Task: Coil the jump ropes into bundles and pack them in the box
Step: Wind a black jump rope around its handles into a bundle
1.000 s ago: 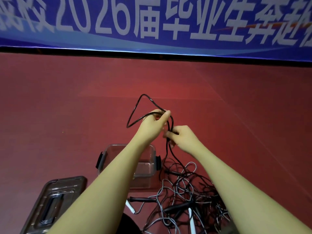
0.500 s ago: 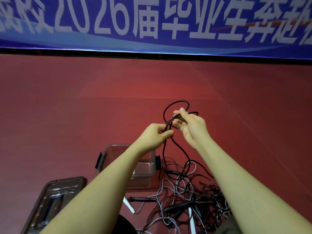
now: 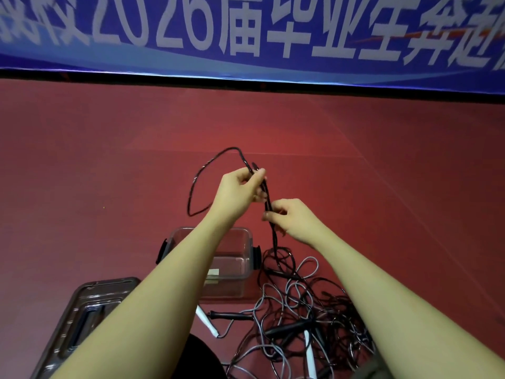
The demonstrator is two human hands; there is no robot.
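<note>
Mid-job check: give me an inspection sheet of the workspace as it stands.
Surface: red floor.
Job's things: black rope looped, held up by both hands; clear box open, no bundle seen inside; tangled ropes right of box.
Clutter: lid left of box.
Grippers: left hand grips loop top; right hand pinches rope below.
Cables: nothing seen besides ropes.
Surroundings: blue banner behind.

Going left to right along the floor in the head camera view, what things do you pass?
Dark box lid → clear plastic box → tangled pile of jump ropes. Above them, the left hand and right hand hold a black rope off the floor.
</note>
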